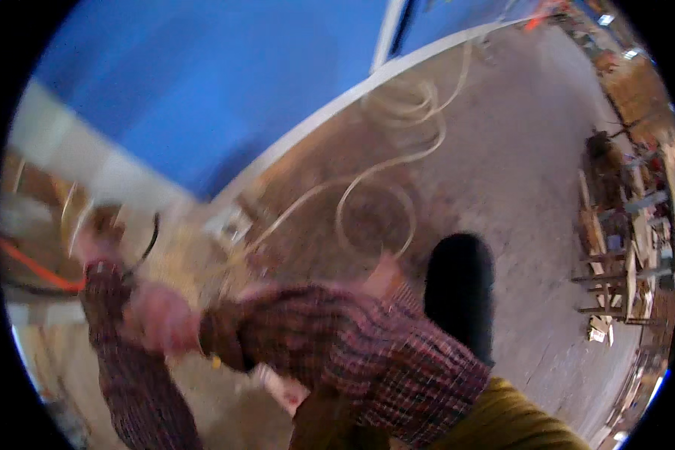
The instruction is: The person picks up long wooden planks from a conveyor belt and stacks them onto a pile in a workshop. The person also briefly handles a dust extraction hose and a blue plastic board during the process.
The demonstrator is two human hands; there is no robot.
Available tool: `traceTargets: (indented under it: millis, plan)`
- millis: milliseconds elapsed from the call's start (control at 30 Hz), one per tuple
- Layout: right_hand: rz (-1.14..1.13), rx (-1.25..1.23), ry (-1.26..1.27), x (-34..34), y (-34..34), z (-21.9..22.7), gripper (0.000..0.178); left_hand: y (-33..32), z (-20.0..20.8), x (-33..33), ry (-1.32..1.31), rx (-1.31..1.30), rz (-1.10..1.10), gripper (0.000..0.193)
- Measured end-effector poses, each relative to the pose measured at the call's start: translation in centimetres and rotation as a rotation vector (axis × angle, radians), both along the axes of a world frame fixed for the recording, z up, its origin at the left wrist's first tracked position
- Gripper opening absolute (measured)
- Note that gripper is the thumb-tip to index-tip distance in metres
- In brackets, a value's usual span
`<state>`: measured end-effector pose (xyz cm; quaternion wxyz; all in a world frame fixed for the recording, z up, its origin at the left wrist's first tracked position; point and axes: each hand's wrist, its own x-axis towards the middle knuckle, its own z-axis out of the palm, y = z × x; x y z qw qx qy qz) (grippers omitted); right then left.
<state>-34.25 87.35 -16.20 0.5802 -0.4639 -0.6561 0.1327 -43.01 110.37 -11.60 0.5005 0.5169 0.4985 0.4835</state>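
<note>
My left hand (100, 238) reaches out at the far left, next to a pale curved hose or rod (73, 214) and a dark cable (151, 238). Motion smears its fingers, so whether it grips anything cannot be made out. Across my left forearm lies my right hand (161, 319), at or just above the plaid sleeve (131, 367); blur hides its fingers too. The right arm, in a maroon plaid sleeve (337, 337), crosses the lower middle of the view.
A large blue panel (195, 82) with a white lower edge stands ahead. A pale hose (405, 157) lies looped on the concrete floor (525, 172). An orange cable (41, 266) runs at left. My dark shoe (461, 292) is below. Racks of wood pieces (634, 240) stand at right.
</note>
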Motion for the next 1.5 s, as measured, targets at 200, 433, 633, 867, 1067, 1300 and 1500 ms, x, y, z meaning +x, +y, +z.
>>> traceTargets:
  millis: [200, 433, 633, 867, 1067, 1300, 1500]
  plan:
    - [0.099, -0.077, -0.446, 18.8, -23.7, 4.1, 0.039, -4.9, -5.3, -1.7, -0.059, -0.108, 0.154, 0.034]
    - [0.132, -0.811, -0.048, 28.5, -33.7, -4.1, 0.038, -4.0, -4.4, 2.4, 0.508, -0.077, 0.094, 0.028]
    - [-0.060, -1.041, 0.411, 32.6, -34.6, -3.8, 0.038, -7.4, 1.5, -4.6, 1.751, 0.111, -0.207, 0.022]
    - [-0.150, -1.281, 0.628, 34.4, -38.8, -2.2, 0.038, -21.5, 0.0, -0.1, 2.345, -0.002, -0.894, 0.019]
    - [0.154, -1.187, 0.659, 38.1, -38.6, -4.4, 0.041, -37.9, -3.5, -4.0, 1.850, -0.268, -0.816, 0.039]
    - [0.388, -1.562, 0.558, 36.2, -46.1, -11.9, 0.038, -51.7, 8.6, 9.2, 1.468, -0.869, -0.952, 0.041]
    - [0.612, -1.158, -0.355, 46.5, -49.8, -6.3, 0.042, -60.8, 12.2, 14.4, 1.119, -0.908, -0.187, 0.043]
